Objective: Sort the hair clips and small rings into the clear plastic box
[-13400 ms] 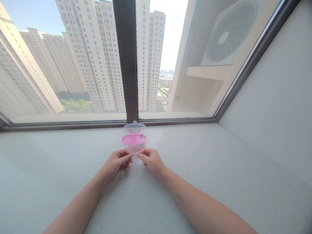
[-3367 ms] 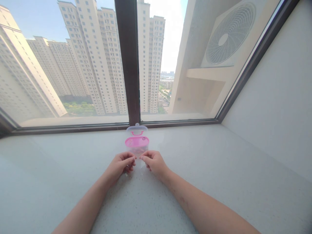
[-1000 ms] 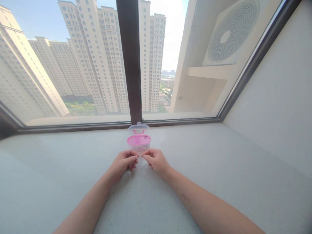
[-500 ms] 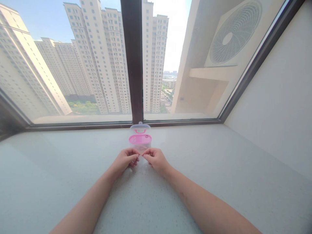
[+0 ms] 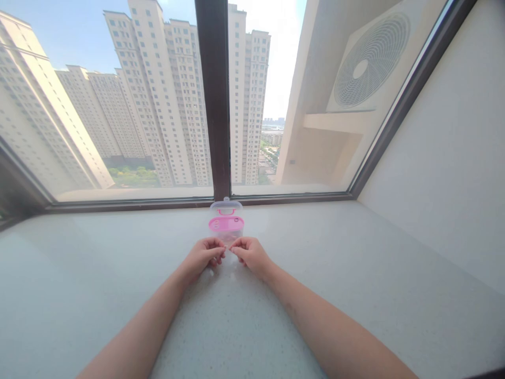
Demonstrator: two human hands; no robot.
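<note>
My left hand and my right hand meet fingertip to fingertip, low over the pale sill. Thumb and forefinger are pinched together on each. Whatever sits between the fingertips is too small to make out. Just behind them stands a small clear plastic box, its lower front partly hidden by my fingers. A pink tray with small ring shapes on it fills the top of the box. The clear lid, with a pink handle, is raised at the back.
The speckled pale sill stretches to both sides. A dark window frame rises behind the box. On the right is a white wall. Outside are tall buildings and an air-conditioner unit.
The view has shifted slightly. Both hands stay at nearly the same spot, still pinching, with the fingertips moved only a little. The box stays in place.
</note>
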